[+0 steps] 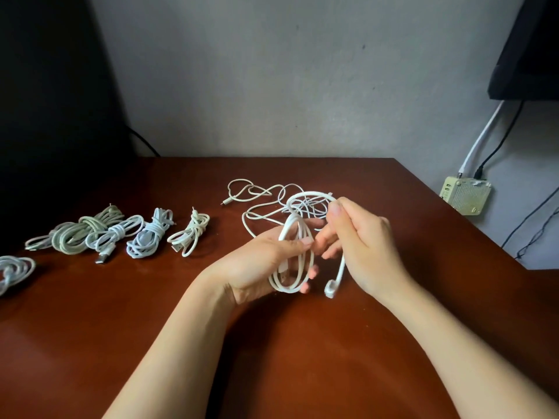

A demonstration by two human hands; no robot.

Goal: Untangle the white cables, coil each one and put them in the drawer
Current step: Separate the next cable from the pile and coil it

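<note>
White cable bundles [99, 234], already coiled and wrapped round their own middles, are lying in a row along the left of the brown counter [121, 343]. One more bundle [15, 272] is sitting apart at the left edge. Behind the hands a loose cable [260, 204] is sprawling in open loops near the middle of the counter, not yet wound, with one plug pointing left. No drawer is showing from where I am standing.

The half-coiled cable [292, 255] is hanging just above the counter, in front of the loose one. The left hand [257, 267] is holding it in a narrow grip, the loops running over the palm and the thumb pressing across them. The right hand [366, 246] is pinching the free length where it is arching over from the coil. From there the tail is dropping to a plug [329, 293], which is dangling beside the loops.

I am judging this cable to be light and limp, yet springy enough that the turns are wanting to open the moment the thumb lifts. The smooth sheath is probably sliding easily between fingers. The safest hold looks to be across the waist of the loops, where one thumb is trapping every turn. The tail is best taken a little back from the plug, since that joint seems likeliest to kink.
</note>
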